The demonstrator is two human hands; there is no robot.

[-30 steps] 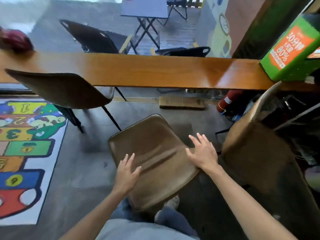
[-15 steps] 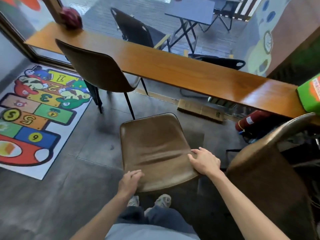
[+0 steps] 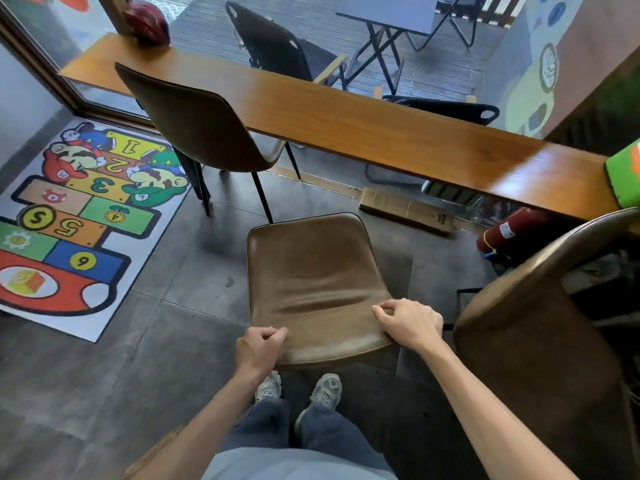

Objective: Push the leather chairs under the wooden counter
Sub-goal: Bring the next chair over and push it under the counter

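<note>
A brown leather chair (image 3: 311,271) stands in front of me, its backrest top edge toward me, well short of the long wooden counter (image 3: 363,123). My left hand (image 3: 258,348) grips the left end of that top edge and my right hand (image 3: 410,322) grips the right end. A second leather chair (image 3: 204,129) sits at the left with its seat partly under the counter. A third leather chair (image 3: 540,323) stands close on my right, its back toward me.
A colourful hopscotch mat (image 3: 69,216) lies on the floor at left. A flat cardboard box (image 3: 407,209) and a red fire extinguisher (image 3: 509,230) lie under the counter. A red helmet (image 3: 147,19) and a green box (image 3: 623,174) rest on the counter.
Both hands slid back from flat on the backrest to its top edge and closed on it. My view has lifted and turned left, showing more of the mat and counter.
</note>
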